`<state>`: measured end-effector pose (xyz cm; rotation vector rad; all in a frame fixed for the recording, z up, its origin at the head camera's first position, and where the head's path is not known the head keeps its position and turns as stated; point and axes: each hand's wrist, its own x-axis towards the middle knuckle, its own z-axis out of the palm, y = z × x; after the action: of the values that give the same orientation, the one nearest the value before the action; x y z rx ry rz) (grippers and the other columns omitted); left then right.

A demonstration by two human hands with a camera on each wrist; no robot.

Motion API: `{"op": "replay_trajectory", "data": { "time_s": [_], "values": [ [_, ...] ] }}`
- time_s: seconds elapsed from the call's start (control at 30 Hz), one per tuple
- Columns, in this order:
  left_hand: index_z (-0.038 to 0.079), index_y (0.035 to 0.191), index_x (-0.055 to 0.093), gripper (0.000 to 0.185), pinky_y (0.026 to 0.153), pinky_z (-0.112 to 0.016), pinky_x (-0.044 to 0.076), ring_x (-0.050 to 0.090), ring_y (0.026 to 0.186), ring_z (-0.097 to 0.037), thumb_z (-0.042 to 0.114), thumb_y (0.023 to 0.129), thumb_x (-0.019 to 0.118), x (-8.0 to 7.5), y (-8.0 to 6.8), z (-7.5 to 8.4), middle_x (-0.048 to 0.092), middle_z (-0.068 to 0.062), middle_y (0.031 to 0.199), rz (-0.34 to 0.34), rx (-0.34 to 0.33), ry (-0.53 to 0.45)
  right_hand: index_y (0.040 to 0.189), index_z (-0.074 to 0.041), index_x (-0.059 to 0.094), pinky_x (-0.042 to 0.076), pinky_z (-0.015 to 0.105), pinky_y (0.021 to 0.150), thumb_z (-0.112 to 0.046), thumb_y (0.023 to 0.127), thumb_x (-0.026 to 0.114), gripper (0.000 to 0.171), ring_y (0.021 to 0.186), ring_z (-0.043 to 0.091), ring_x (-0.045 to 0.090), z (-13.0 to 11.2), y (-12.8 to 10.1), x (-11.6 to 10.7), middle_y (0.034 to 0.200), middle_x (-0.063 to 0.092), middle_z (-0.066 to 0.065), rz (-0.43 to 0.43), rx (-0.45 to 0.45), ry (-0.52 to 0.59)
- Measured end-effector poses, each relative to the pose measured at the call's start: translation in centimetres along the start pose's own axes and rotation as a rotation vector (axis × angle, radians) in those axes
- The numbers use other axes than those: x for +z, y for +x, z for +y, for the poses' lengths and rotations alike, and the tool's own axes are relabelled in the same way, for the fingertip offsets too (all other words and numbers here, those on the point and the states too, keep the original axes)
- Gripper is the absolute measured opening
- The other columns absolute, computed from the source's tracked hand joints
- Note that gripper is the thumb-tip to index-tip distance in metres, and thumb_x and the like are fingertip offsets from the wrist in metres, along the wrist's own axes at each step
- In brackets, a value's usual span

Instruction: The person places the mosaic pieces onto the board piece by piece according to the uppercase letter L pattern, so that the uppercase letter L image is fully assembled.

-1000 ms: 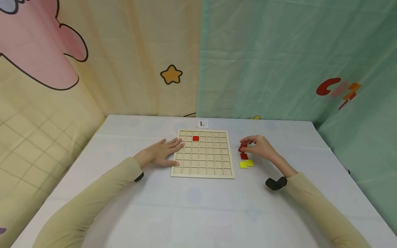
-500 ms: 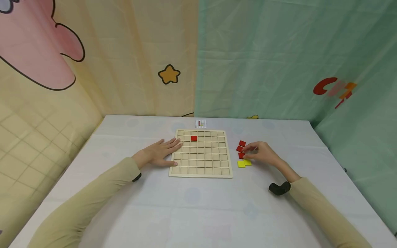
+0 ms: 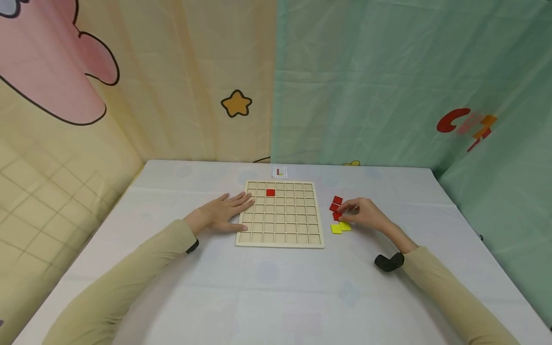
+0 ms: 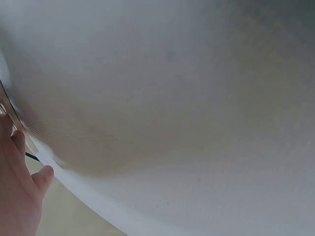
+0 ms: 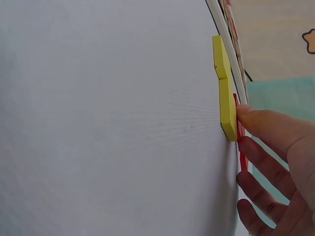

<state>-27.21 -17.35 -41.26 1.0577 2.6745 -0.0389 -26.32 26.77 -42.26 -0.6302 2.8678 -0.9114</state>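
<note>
My left hand (image 3: pixel 220 213) lies flat with fingers spread, its fingertips and thumb resting on the left edge of a wooden grid board (image 3: pixel 280 247). One red square tile (image 3: pixel 270 192) sits in a cell of the second row from the back. To the right of the board, my right hand (image 3: pixel 364 213) has thumb and index finger on either side of the nearest loose red tile (image 3: pixel 337 216). Two more red tiles lie behind it, including the farthest red tile (image 3: pixel 338 200). In the right wrist view, a yellow tile (image 5: pixel 227 108) is right beside the thumb.
A small card (image 3: pixel 280 172) printed with a coloured grid lies behind the board. Two yellow tiles overlap in front of the red ones, the left yellow tile (image 3: pixel 336 229) nearer me. Printed curtains (image 3: pixel 366 86) rise at the back and sides of the white-covered table (image 3: pixel 267 297).
My right hand has come nearer to me, from the two farther red tiles to the nearest one, uncovering the farther ones. My left hand stays on the board.
</note>
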Motion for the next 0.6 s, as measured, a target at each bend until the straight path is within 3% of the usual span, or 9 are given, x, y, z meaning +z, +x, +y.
{"op": "replay_trajectory", "data": {
  "time_s": [0.6],
  "values": [
    [0.014, 0.156, 0.013, 0.084, 0.117, -0.059, 0.014, 0.01, 0.15, -0.028, 0.059, 0.093, 0.046, -0.3, -0.1, 0.0, 0.01, -0.008, 0.163, 0.01, 0.01, 0.005, 0.104, -0.006, 0.074, 0.049, 0.028, 0.079, -0.019, 0.079, 0.079, 0.029, 0.091, 0.019, 0.057, 1.3, -0.1, -0.5, 0.101, 0.072, 0.007, -0.037, -0.08, -0.028]
  ]
}}
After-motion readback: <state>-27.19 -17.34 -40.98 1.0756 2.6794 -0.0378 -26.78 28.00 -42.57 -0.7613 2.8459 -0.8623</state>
